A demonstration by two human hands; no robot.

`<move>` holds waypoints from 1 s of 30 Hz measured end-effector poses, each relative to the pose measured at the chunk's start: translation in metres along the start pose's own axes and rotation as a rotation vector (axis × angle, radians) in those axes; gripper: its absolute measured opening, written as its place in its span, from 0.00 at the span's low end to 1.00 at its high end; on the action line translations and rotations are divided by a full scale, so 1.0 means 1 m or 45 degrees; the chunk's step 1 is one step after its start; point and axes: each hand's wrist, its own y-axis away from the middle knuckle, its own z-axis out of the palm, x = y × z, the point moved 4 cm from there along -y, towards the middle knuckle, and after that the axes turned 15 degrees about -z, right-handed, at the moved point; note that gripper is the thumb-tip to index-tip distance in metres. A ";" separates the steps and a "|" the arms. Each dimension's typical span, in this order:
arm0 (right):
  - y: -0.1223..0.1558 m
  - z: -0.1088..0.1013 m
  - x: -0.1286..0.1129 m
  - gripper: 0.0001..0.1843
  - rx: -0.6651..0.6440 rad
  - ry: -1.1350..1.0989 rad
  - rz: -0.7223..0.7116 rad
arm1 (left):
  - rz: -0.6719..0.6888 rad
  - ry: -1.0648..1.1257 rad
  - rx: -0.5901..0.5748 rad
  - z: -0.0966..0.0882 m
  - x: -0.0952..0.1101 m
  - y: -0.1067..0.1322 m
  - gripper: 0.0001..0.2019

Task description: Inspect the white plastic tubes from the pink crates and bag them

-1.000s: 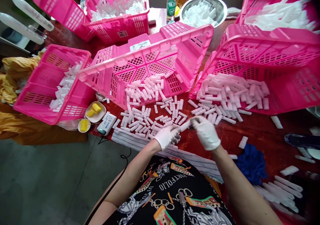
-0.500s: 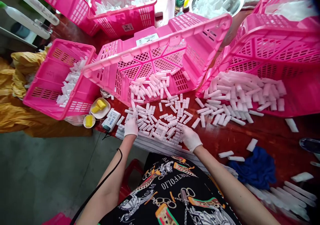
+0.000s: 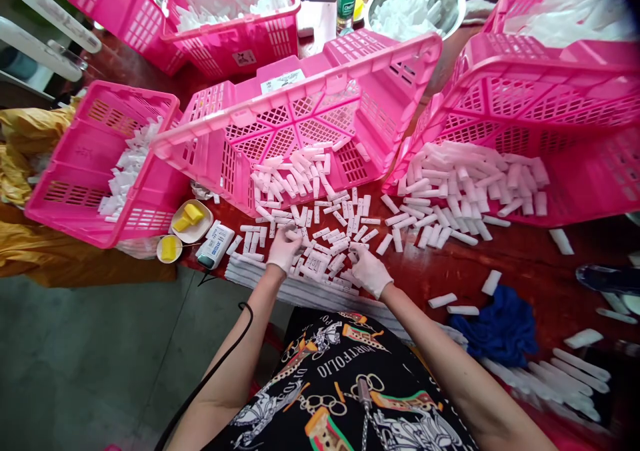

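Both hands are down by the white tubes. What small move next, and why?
Probably close the left hand on one loose white tube at its fingertips: that hand is among the scatter before the middle pink basket, and the right hand sits at the scatter's right side. Whether either grips one is hard to tell.

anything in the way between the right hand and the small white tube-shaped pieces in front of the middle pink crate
Nothing visible: the gloved right hand is already at the small white tube-shaped pieces. The striped cloth lies on the body's side, the tipped pink crate beyond.
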 end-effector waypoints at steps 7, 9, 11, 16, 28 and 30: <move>-0.028 -0.033 -0.069 0.17 0.524 -0.290 -0.062 | -0.244 0.789 -0.688 0.073 0.012 0.060 0.24; -0.030 -0.039 -0.082 0.16 0.617 -0.288 -0.080 | -0.209 0.731 -0.699 0.087 0.013 0.071 0.22; -0.029 -0.039 -0.089 0.14 0.626 -0.363 -0.065 | -0.162 0.596 -0.735 0.100 0.012 0.079 0.19; -0.028 -0.043 -0.097 0.13 0.809 -0.871 -0.019 | -0.379 0.898 -0.891 0.116 0.010 0.097 0.14; -0.037 -0.047 -0.117 0.13 0.871 -1.013 -0.119 | -0.249 0.642 -0.896 0.125 0.008 0.107 0.23; -0.038 -0.045 -0.114 0.15 0.878 -1.043 -0.088 | -0.205 0.523 -0.892 0.125 0.006 0.108 0.24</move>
